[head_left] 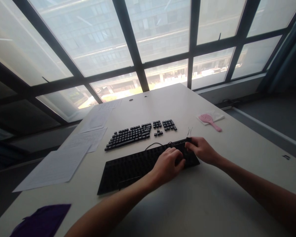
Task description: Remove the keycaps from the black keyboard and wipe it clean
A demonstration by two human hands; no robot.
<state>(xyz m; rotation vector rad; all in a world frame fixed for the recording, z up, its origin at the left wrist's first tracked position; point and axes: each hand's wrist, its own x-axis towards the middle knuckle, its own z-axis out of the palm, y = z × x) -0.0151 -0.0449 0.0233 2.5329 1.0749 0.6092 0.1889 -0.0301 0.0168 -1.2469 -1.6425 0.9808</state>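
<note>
A black keyboard base point(135, 168) lies on the white table, its key area bare of keycaps along most of its length. My left hand point(168, 163) rests over its right part, fingers curled in toward the thumb; whatever lies between the fingertips is hidden. Just right of it, at the base's far right end, my right hand point(199, 148) grips a keycap puller point(188, 139) by its dark body, with two thin wire prongs pointing up. Behind the base, loose black keycaps point(130, 135) are laid out in keyboard order, in separate blocks.
A thin black cable point(153, 144) curves behind the base. Printed paper sheets point(56, 164) cover the table's left side. A purple cloth-like item point(43, 219) lies at the near left. To the right, a pink hairbrush point(209, 121) rests partly on a white tissue point(217, 116). Windows stand beyond.
</note>
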